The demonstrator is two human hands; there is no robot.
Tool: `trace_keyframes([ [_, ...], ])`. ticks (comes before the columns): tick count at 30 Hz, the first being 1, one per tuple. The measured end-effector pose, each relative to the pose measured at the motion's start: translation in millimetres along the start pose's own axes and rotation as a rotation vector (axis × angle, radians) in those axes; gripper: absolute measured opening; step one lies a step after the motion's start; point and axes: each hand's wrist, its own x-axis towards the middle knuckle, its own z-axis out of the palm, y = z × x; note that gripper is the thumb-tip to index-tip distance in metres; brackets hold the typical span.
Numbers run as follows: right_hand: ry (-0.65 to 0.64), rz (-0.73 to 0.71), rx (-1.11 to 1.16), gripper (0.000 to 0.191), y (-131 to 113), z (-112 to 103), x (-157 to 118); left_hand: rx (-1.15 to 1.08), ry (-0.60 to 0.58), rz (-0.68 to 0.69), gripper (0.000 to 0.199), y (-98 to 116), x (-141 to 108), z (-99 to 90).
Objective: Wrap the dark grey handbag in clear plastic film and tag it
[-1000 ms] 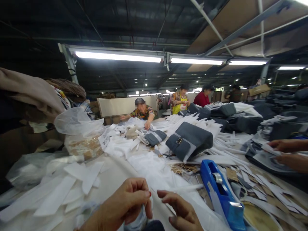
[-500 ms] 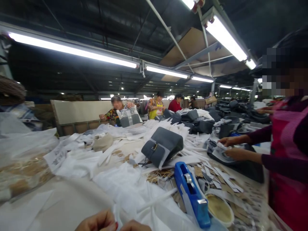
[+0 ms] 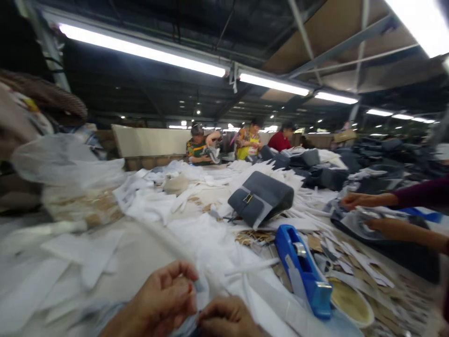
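At the bottom centre of the frame the left hand [image 3: 164,299] and the right hand [image 3: 228,320] meet, fingertips pinched together on a small pale strip [image 3: 200,292] of paper or fabric; both grips are closed tight on it, close to the near edge of the bench [image 3: 140,248]. It looks like a fiddly step, peeling or folding that little piece, though blur hides what exactly the fingers do. The next move would call for a steady pinch and perhaps a reach to the blue tape dispenser [image 3: 303,271] at lower right. Behind it lies a grey handbag [image 3: 261,199] among white paper scraps. A co-worker's hands [image 3: 354,201] work at the right edge. No label or writing is legible.
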Motion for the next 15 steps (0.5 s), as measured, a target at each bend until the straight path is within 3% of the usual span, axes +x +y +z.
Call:
trace_keyframes([
  [2, 0.182, 0.031, -0.119, 0.016, -5, -6, -1, -0.058, -0.013, 0.018, 0.043, 11, -10, 0.6],
  [4, 0.181, 0.039, -0.228, 0.017, -15, -14, 2, -0.057, -0.022, 0.044, 0.039, 16, -15, -4.6],
  [8, 0.029, 0.058, -0.338, 0.019, -46, -12, 15, -0.038, 0.031, 0.116, 0.026, 12, -16, -16.6],
  [11, -0.091, 0.012, -0.084, 0.021, -64, 9, 31, 0.005, 0.024, 0.153, 0.021, 11, -15, -19.3],
  [15, -0.165, 0.037, 0.235, 0.029, -65, 35, 54, 0.043, 0.082, 0.208, 0.024, 20, -13, -29.0],
])
